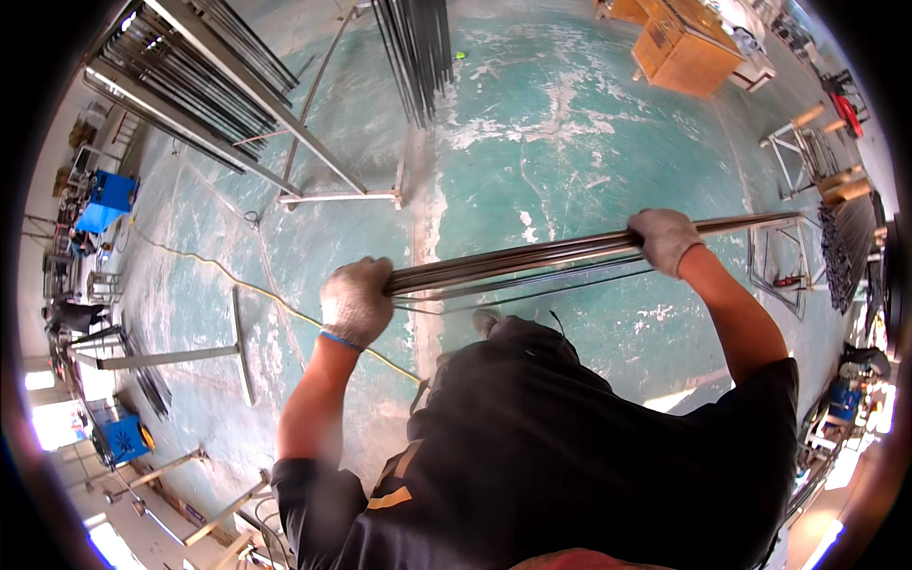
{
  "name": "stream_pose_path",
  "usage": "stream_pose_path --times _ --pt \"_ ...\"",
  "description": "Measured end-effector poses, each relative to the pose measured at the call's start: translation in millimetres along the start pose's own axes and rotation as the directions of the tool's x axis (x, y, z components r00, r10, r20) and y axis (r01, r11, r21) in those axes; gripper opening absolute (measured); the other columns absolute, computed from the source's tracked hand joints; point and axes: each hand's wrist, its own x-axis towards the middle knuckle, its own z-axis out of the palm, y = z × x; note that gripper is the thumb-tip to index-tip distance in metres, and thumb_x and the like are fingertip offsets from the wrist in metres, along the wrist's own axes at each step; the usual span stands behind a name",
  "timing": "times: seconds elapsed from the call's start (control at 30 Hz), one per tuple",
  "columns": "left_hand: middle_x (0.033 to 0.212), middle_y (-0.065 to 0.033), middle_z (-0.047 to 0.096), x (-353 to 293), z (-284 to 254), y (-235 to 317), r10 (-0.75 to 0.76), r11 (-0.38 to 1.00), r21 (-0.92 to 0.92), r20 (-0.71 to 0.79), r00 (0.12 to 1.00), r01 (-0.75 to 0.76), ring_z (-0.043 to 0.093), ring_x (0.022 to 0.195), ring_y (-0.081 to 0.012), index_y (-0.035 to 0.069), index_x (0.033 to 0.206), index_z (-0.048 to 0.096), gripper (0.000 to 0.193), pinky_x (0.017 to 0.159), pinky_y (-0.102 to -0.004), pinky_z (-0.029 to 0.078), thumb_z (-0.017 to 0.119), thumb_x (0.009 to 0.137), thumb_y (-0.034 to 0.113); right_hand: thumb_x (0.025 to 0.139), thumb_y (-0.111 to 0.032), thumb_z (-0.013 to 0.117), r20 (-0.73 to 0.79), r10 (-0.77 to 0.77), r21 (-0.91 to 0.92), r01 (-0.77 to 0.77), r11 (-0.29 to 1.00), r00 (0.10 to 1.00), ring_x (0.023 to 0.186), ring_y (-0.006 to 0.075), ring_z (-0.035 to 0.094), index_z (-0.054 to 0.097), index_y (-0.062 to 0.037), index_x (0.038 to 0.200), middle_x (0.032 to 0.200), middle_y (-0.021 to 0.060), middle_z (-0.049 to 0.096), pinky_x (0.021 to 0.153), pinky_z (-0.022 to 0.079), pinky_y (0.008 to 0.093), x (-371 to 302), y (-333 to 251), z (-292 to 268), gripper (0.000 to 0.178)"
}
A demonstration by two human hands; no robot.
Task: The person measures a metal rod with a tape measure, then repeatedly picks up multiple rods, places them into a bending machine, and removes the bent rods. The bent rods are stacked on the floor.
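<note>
A bundle of several long, thin metal rods lies crosswise in front of my body, raised off the floor. Its right end stretches well past my right hand and sits higher in view than the left end. My left hand, in a pale knit work glove, is closed around the left end. In a matching glove, my right hand grips the bundle farther along, its fingers wrapped over the top. A couple of dark rods hang slightly apart below the main bundle between the hands.
A metal rack at the upper left carries many dark rods. More dark rods stand at top centre. A yellow cord crosses the green floor. A T-shaped metal stand is at left, a wooden desk at far right.
</note>
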Motion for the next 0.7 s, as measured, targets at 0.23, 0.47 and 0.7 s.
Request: stream_pose_path --times 0.23,0.47,0.7 --pt "0.090 -0.0131 0.072 -43 -22 -33 -0.113 0.993 0.000 0.179 0.977 0.115 0.071 0.090 -0.0393 0.011 0.090 0.070 0.017 0.077 -0.0518 0.056 0.077 0.086 0.026 0.080 -0.005 0.070 -0.456 -0.066 0.026 0.088 0.996 0.887 0.088 0.0383 0.068 0.066 -0.0107 0.095 0.085 0.0116 0.069 0.080 0.053 0.0506 6 -46 8 0.016" --pt "0.089 -0.0133 0.071 -103 -19 -32 -0.202 0.972 -0.084 0.165 0.965 0.218 0.070 0.086 -0.0417 0.012 0.088 0.068 0.019 0.072 -0.0513 0.055 0.077 0.089 0.029 0.072 -0.008 0.081 -0.866 0.278 0.178 -0.264 0.948 0.416 0.111 0.0374 0.066 0.067 -0.0081 0.127 0.125 0.0160 0.069 0.102 0.051 0.0495 18 -96 33 0.057" --pt "0.089 -0.0141 0.070 -116 -16 -23 -0.238 0.967 -0.072 0.095 0.967 0.245 0.070 0.086 -0.0414 0.012 0.090 0.067 0.016 0.073 -0.0519 0.055 0.075 0.089 0.026 0.104 -0.023 0.070 0.024 0.570 0.384 0.519 -0.763 0.821 0.101 0.0259 0.065 0.062 -0.0047 0.121 0.108 0.0109 0.064 0.094 0.054 0.0441 69 -107 80 0.026"
